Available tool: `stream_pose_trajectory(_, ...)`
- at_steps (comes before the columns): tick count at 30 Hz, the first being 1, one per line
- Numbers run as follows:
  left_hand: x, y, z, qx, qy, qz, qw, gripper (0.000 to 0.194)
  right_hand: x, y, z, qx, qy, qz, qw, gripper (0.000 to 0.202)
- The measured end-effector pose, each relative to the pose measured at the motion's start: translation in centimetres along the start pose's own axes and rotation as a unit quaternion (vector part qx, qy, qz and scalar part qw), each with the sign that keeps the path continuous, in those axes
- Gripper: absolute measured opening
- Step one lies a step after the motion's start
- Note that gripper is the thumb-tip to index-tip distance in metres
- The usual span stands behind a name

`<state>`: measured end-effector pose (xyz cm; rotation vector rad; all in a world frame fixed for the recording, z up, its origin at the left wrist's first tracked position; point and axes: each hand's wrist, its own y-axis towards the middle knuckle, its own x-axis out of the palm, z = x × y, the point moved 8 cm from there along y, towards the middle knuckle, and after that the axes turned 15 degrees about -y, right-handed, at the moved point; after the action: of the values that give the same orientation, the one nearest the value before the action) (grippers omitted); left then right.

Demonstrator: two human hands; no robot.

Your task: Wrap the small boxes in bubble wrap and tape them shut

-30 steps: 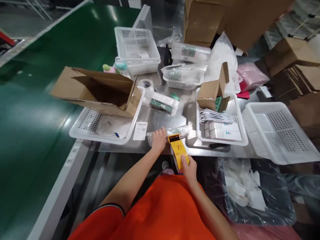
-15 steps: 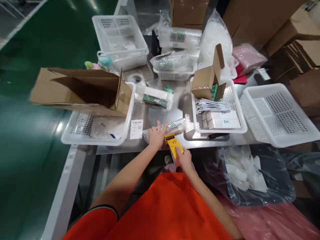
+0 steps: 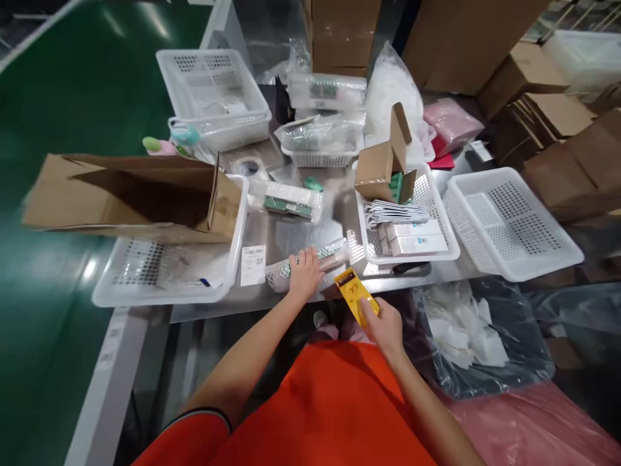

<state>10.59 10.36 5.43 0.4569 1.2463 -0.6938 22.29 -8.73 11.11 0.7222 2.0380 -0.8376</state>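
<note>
My left hand [image 3: 305,273] is wrapped over a bubble-wrapped roll [image 3: 332,254] lying near the front edge of the metal table. In my right hand [image 3: 385,323] is a yellow tape dispenser [image 3: 358,296], held just off the table edge, to the right of the roll and apart from it. A white label sheet [image 3: 253,265] with a barcode lies left of the roll. Behind the roll rests another bubble-wrapped pack [image 3: 287,202] with a green item inside.
An open cardboard box [image 3: 140,197] sits on a white basket [image 3: 165,299] at left. At right, one basket [image 3: 412,259] holds small boxes and cards; another basket [image 3: 519,220] stands beside it. A lined bin [image 3: 526,362] is below.
The yellow dispenser has moved right and away from the roll in my right hand. My left hand's fingers, spread before, have drawn together over the roll. The view has shifted.
</note>
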Motion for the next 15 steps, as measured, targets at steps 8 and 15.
stream_pose_trajectory(8,-0.3,0.5,-0.8,-0.017,-0.004,0.049,0.999,0.052,2.5,6.3,-5.7,-0.033,0.166,0.02,0.985,0.047)
stream_pose_trajectory(15,0.1,0.1,0.0,-0.004,0.018,0.034,0.999,0.053,2.7,0.7,-1.5,-0.027,0.187,-0.028,0.982,0.05)
